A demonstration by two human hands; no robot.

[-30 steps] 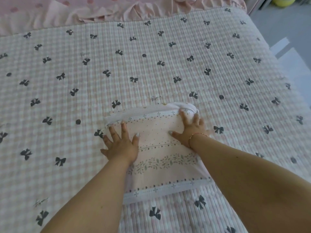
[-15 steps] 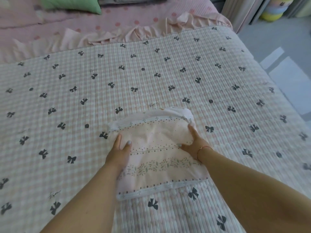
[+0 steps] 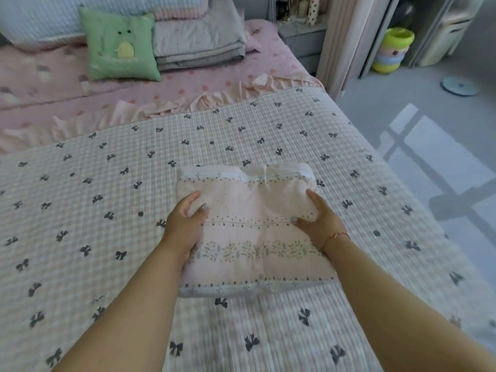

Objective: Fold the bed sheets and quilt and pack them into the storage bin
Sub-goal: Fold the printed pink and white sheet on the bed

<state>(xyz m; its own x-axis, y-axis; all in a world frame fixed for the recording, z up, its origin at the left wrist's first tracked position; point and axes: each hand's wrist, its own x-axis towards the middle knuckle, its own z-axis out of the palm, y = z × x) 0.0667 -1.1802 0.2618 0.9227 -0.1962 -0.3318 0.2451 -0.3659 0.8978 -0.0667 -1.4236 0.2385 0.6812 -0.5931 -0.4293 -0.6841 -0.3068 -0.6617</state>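
Both hands, left hand (image 3: 185, 224) and right hand (image 3: 320, 224), grip the folded sheet's (image 3: 255, 232) side edges mid-bed on the bow-print quilt (image 3: 107, 183), apparently lifting it for packing; no storage bin shows.

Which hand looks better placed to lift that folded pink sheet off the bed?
Neither alone, probably. The left hand and the right hand each grip an opposite side of the folded sheet, thumbs on top. No storage bin is in view to favour either.

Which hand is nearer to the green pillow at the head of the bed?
Left. The left hand grips the folded sheet on the green pillow side; the right hand grips the opposite edge, farther away.
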